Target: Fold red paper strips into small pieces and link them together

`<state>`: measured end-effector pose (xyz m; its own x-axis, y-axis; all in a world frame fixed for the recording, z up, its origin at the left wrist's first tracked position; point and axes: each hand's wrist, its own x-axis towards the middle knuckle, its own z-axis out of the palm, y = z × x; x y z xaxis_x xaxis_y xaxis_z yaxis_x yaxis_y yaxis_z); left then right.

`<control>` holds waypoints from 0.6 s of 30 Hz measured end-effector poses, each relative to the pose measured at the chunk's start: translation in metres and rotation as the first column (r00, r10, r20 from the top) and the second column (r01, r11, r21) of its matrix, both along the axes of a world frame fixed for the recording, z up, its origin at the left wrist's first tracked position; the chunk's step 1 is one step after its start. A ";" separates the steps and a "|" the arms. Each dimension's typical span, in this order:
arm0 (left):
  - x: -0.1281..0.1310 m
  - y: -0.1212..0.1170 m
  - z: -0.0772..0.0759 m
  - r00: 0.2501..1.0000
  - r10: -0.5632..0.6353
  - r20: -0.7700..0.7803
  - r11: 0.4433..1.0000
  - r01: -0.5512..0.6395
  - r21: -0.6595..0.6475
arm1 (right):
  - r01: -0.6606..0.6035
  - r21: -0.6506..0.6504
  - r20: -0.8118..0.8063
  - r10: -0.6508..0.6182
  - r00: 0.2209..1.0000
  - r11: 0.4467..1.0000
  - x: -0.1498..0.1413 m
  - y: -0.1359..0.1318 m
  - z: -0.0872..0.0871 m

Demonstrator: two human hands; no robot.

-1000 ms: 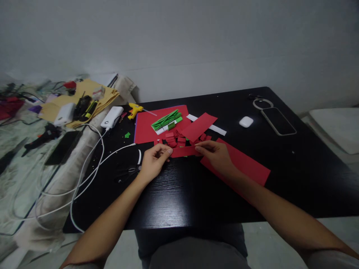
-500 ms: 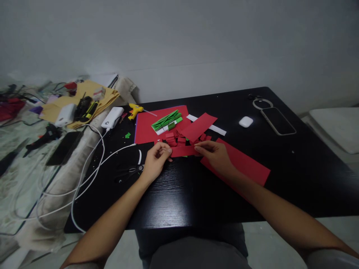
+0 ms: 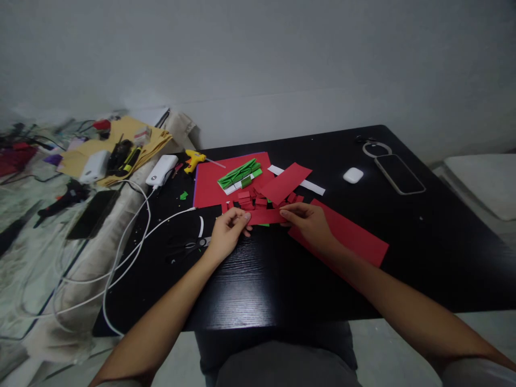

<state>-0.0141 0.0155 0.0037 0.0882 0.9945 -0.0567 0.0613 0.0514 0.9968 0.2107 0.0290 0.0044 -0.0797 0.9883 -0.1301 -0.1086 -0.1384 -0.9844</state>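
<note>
A narrow red paper strip (image 3: 266, 217) stretches between my two hands, just above the black table. My left hand (image 3: 229, 230) pinches its left end between thumb and fingers. At the other end, my right hand (image 3: 307, 221) grips the strip the same way. Several small cut red paper pieces (image 3: 246, 200) lie in a heap right behind it. A wider red paper piece (image 3: 287, 183) rests behind the heap. Under my right wrist and forearm lies a long red sheet (image 3: 355, 236), partly covered.
Folded green paper (image 3: 240, 175) lies on a red sheet (image 3: 209, 185) at the back. Black-handled scissors or pliers (image 3: 187, 245) sit left of my left hand. A yellow glue gun (image 3: 194, 160), power bank (image 3: 162, 169), white cable (image 3: 149, 215), earbud case (image 3: 353, 175) and phone (image 3: 400, 174) surround the work.
My left hand has shifted very slightly to the right along the strip. My right hand has hardly moved, and both still hold the strip.
</note>
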 end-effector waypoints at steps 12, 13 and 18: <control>0.003 0.003 -0.001 0.994 0.036 0.101 0.992 -0.024 -0.122 | 0.055 -0.018 -0.028 -0.056 0.998 0.998 -0.002 0.000 -0.004; 0.003 0.003 -0.001 0.994 0.035 0.106 0.991 -0.022 -0.129 | 0.057 -0.022 -0.029 -0.058 0.998 0.998 -0.002 0.000 -0.004; 0.002 0.002 0.000 0.992 0.072 0.108 0.993 -0.061 -0.105 | 0.040 -0.043 -0.039 -0.042 0.998 0.998 -0.004 -0.002 -0.003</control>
